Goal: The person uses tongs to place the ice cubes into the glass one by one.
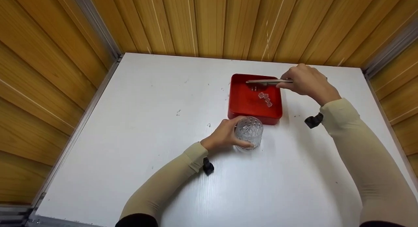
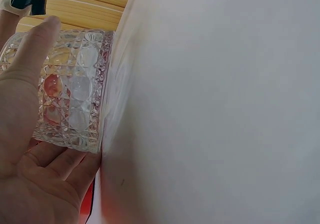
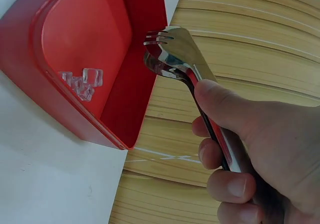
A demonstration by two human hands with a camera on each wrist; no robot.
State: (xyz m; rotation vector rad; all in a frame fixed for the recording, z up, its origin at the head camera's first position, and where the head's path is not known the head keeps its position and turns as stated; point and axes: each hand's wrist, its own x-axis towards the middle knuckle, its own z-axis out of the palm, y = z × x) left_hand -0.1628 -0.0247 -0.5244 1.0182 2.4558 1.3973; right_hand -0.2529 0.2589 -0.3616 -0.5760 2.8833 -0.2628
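On the right half of the white desk [image 1: 163, 122], a square red tray [image 1: 243, 104] sits with a small cluster of clear cubes [image 1: 267, 99] on its floor, towards the right side. Just beside the tray's near edge stands a cut-glass tumbler [image 1: 250, 130], upright on the desk; its faceted pattern makes it impossible to say whether anything lies inside. The person's left grip [image 1: 228, 134] is wrapped round the tumbler, thumb on the near side and fingers on the far side. The right grip [image 1: 307, 81] is clenched round the handle of metal tongs [image 1: 269, 81], whose toothed ends reach over the far part of the tray. The right wrist view shows those ends close together, apart from the cluster; whether a cube sits between them cannot be told.

Judging by this arrangement, the step in hand is picking up cubes with the tongs while the tumbler is steadied. If the tongs are bare, the next move calls for bringing the ends down astride one cube and squeezing gently, since smooth hard faces could slip. If they already carry one, it calls for a steady lift over the tray's near wall to the tumbler's mouth.
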